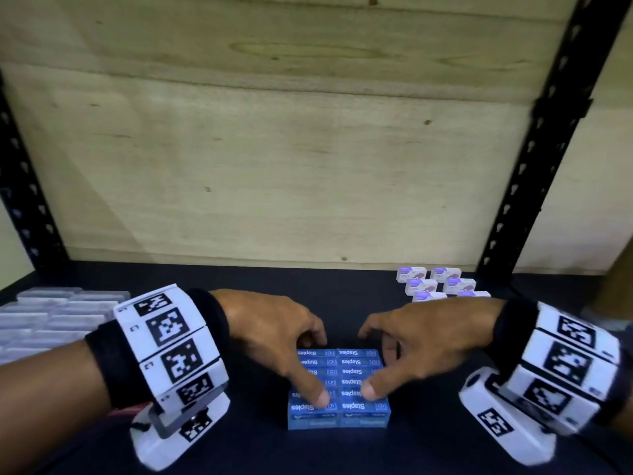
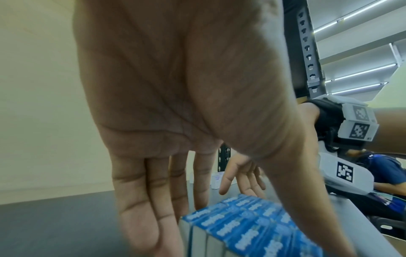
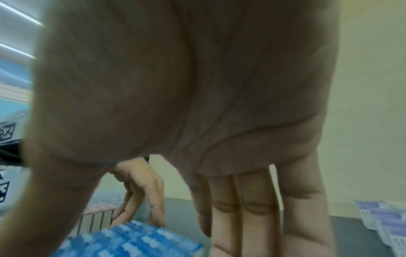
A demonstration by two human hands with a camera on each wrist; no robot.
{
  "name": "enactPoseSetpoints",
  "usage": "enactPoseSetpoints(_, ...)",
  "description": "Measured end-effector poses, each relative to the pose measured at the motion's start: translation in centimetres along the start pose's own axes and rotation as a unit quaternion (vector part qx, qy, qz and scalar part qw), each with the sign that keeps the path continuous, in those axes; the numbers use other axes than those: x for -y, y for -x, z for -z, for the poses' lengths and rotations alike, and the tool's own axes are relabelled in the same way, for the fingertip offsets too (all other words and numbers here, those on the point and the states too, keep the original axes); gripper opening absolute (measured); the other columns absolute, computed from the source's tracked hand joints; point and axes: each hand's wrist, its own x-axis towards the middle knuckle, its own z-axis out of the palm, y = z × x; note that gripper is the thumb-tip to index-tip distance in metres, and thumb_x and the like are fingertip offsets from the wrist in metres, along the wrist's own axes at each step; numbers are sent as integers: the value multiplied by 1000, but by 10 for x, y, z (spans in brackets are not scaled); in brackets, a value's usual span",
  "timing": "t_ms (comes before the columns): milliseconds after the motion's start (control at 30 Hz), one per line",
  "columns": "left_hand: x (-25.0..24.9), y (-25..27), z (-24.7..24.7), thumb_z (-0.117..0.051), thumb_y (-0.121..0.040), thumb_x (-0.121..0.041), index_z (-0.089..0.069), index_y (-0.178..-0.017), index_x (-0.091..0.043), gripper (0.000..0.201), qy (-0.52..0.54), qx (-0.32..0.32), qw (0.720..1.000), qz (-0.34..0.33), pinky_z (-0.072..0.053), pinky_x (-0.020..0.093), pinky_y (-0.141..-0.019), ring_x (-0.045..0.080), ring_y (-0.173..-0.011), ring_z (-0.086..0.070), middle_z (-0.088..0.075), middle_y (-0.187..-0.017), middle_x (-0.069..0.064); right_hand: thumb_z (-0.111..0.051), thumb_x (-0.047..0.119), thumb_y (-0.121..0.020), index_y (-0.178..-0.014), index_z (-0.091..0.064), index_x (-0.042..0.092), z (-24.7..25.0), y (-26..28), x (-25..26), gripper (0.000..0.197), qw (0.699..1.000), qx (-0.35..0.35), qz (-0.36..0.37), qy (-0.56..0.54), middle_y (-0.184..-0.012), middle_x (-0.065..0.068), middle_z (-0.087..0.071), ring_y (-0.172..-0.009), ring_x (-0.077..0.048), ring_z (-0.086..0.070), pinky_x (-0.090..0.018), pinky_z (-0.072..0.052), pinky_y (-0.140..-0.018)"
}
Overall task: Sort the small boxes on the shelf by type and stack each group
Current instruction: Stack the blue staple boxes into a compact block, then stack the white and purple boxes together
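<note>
A block of blue Staples boxes (image 1: 356, 407), two columns wide and several rows deep, lies on the dark shelf (image 1: 219, 447). My left hand (image 1: 310, 366) arches over its left column, thumb tip on the near boxes and fingers down at the far end. My right hand (image 1: 380, 363) mirrors it on the right column, its thumb touching the top. In the left wrist view my left hand's fingers (image 2: 136, 200) hang straight beside the blue boxes (image 2: 248, 226). The right wrist view shows straight fingers (image 3: 255, 213) next to the blue boxes (image 3: 131, 241).
Several clear plastic boxes (image 1: 51, 320) lie in rows at the shelf's left. Several white-and-purple boxes (image 1: 435, 284) are grouped at the back right. A plywood panel (image 1: 274, 149) closes the back, and black uprights (image 1: 534, 166) stand at the corners.
</note>
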Motion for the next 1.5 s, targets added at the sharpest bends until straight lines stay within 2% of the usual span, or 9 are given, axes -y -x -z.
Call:
enactPoseSetpoints(100,-1,2,-6,-82,-55,-67,-40,-137,-40,96,-28,22,999,-6,-46,27,-94,2,-101,-53,-49,-118,-23,-74,72,-66,-151,-19,33,-5,3,-1,108,1000,29,-7,7,-108,19,-62,-101,-7,-57,-26,-44,-90)
enactPoseSetpoints(200,-5,0,-13,-85,-53,-62,-31,-143,-40,107,-54,27,998,10,-45,35,-101,8,-113,-48,-41,-123,-20,-79,68,-64,-153,-9,30,-14,-1,2,119,999,32,-8,18,-91,20,-51,-94,-7,-50,-24,-38,-82)
enactPoseSetpoints(267,-9,0,-17,-87,-56,-56,-30,-144,-37,106,-60,19,998,19,-45,36,-101,10,-115,-48,-40,-126,-16,-80,66,-63,-150,-15,28,-18,-5,6,115,999,30,-10,21,-86,19,-45,-94,-8,-50,-26,-40,-82)
enactPoseSetpoints(367,-15,0,-18,-88,-60,-48,-35,-142,-34,99,-61,5,998,22,-46,36,-100,12,-114,-49,-42,-126,-13,-80,65,-64,-137,-34,27,-23,-10,10,94,999,19,-12,33,-102,13,-56,-99,-15,-59,-34,-51,-88)
enactPoseSetpoints(433,-16,0,-18,-88,-61,-46,-38,-140,-33,95,-60,1,998,23,-47,35,-99,12,-112,-51,-46,-124,-13,-79,66,-64,-133,-38,26,-26,-12,11,89,999,8,-13,40,-112,8,-60,-101,-17,-60,-37,-52,-91)
enactPoseSetpoints(833,-9,-1,-22,-88,-60,-46,-47,-130,-35,82,-32,-37,999,22,-52,33,-92,9,-101,-57,-56,-115,-14,-79,67,-62,-128,-44,29,-26,-18,13,84,999,-28,-15,28,-110,9,-61,-97,-15,-61,-37,-53,-90)
enactPoseSetpoints(1233,-1,5,-12,-89,-58,-44,-45,-134,-37,88,-19,2,997,69,-49,32,-97,7,-107,-55,-55,-118,-17,-82,62,-62,-128,-43,28,-17,-31,25,84,1000,-20,-14,9,-113,8,-60,-101,-17,-60,-39,-51,-94)
enactPoseSetpoints(1400,-15,6,13,-89,-58,-51,-26,-149,-36,112,-78,24,994,79,-40,36,-108,14,-129,-44,-43,-141,-15,-85,54,-65,-147,-25,30,-12,-16,5,105,1000,-4,-6,5,-104,15,-55,-101,-14,-56,-37,-47,-98)
enactPoseSetpoints(1500,-33,-8,29,-80,-63,-64,-16,-154,-33,115,-108,-8,992,72,-36,40,-111,18,-137,-36,-31,-153,-10,-82,48,-73,-145,-36,30,1,1,-25,87,999,-23,-38,-11,-105,16,-61,-97,-10,-57,-27,-46,-89)
